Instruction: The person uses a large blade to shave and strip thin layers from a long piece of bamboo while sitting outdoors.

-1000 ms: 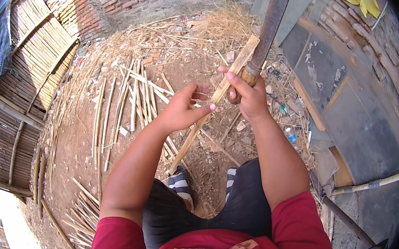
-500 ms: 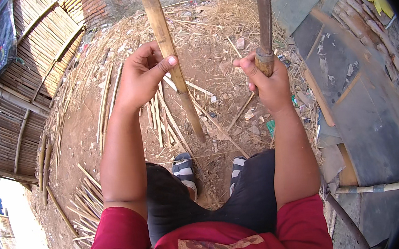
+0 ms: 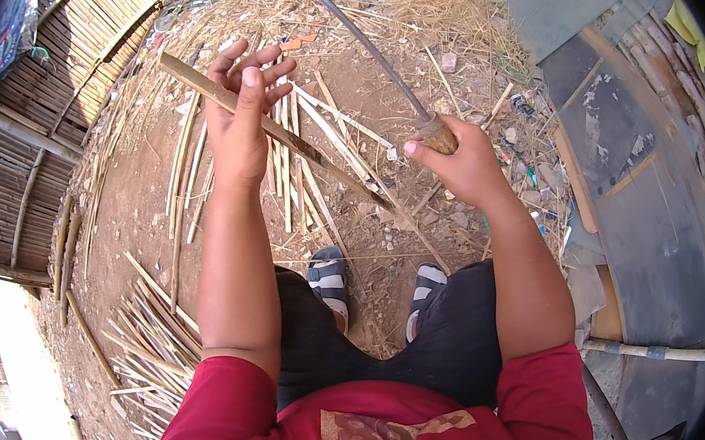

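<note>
A long split bamboo strip (image 3: 330,167) slants through my left hand (image 3: 243,141), passing behind the thumb. The fingers of that hand are loosely spread, and the strip lies in the crook between them and the thumb. Its upper end points up to the left, its lower end down to the right above the ground. My right hand (image 3: 475,164) is closed round the wooden handle (image 3: 438,135) of a machete. The long dark blade (image 3: 364,45) is seen nearly edge-on and points away to the upper left, apart from the bamboo strip.
Cut bamboo strips (image 3: 286,201) lie on the dirt ahead, with a pile of thin strips (image 3: 155,348) at left. Straw (image 3: 448,25) and rubble cover the far ground. Dark sheets (image 3: 670,221) lie at right, a bamboo wall (image 3: 1,188) stands at left. My sandals (image 3: 328,276) are below.
The bamboo strip has swung from nearly upright to a slant, its top now to the left. My left fingers have spread. The machete blade has tilted leftward and turned edge-on.
</note>
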`<state>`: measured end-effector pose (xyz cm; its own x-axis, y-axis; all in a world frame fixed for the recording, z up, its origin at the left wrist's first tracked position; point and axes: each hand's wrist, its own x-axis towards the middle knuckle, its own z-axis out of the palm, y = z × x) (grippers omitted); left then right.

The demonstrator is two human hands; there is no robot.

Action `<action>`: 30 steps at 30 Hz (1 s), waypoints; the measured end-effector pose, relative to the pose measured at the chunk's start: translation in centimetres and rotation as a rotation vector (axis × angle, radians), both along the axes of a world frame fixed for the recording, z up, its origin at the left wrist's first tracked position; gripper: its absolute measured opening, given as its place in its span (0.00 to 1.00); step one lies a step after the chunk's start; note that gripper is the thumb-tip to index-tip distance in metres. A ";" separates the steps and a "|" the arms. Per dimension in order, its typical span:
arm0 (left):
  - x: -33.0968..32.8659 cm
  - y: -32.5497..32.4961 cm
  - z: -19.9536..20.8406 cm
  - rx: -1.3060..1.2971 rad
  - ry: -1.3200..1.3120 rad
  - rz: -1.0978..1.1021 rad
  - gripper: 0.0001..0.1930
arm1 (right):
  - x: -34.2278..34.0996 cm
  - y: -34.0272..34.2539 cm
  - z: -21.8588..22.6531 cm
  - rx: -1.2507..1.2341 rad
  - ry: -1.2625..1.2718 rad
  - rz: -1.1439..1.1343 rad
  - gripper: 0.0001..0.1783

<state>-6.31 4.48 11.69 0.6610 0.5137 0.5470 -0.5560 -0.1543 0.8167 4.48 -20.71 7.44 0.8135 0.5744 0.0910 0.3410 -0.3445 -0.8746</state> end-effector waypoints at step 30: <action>-5.6 3.5 3.3 0.018 -0.387 0.650 0.28 | -9.8 3.4 -2.6 -0.009 0.084 0.093 0.24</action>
<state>-11.89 7.94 15.01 -0.0132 0.7233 0.6904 -0.5951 -0.5605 0.5759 -5.27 -17.35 4.80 0.7613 0.6482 0.0193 0.2979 -0.3231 -0.8982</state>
